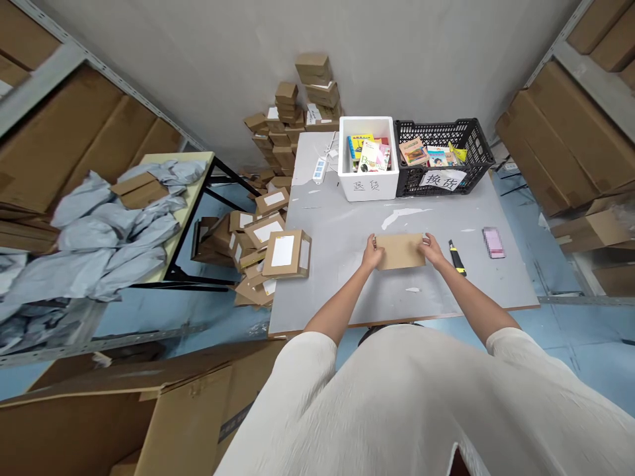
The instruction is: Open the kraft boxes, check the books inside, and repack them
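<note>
Between my two hands is a flat-looking brown cardboard box (pixel 401 252), raised over the grey table near its front edge. My left hand (pixel 372 252) grips its left end, and my right hand (pixel 430 250) grips the right end, fingers curled at the back. To the right of my right hand lies a black and yellow utility knife (pixel 457 258). A phone (pixel 493 242) rests farther right on the table. Over at the table's left edge sits a cardboard box with a white label (pixel 286 254).
At the table's back stand a white foam box (pixel 370 188) and a black plastic crate (pixel 476 155), both holding books. A power strip (pixel 320 170) lies left of them. Labelled cartons (pixel 268 228) pile up beside the table. Grey mailing bags (pixel 94 231) cover a side table.
</note>
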`<state>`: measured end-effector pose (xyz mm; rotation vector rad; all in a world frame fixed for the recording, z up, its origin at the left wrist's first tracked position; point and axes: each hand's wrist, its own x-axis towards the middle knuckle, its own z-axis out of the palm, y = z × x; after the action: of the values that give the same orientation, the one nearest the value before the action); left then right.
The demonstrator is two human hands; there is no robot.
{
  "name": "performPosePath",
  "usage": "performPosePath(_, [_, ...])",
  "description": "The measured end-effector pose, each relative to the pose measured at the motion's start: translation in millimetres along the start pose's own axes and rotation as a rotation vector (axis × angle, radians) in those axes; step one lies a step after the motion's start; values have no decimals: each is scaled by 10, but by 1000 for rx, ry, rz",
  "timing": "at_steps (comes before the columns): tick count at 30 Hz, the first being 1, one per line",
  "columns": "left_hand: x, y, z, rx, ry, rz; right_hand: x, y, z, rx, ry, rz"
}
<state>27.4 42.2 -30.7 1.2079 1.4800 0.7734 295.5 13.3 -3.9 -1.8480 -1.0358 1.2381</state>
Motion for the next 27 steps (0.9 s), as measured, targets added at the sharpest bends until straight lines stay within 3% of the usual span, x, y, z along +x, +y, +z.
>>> performPosePath(6, [-4,237,70,-127,-26,27,122,9,-78,-19,145,-66])
performPosePath(11, [-116,168,110,-34,-33,-10,92,193,-143,-88,216,19])
performPosePath(15, [-243,112,82,194,-28,10,47,367,-184,-186,180,-9])
performPosePath(19, [-366,241,92,515,-1,176,71,494,-165,-166,190,-106])
performPosePath(22, [-437,395,142,666,-111,303,115,544,-147,-94,192,-168])
performPosePath(27, [-481,503,197,841,-216,332,142,527,-143,-82,161,-166])
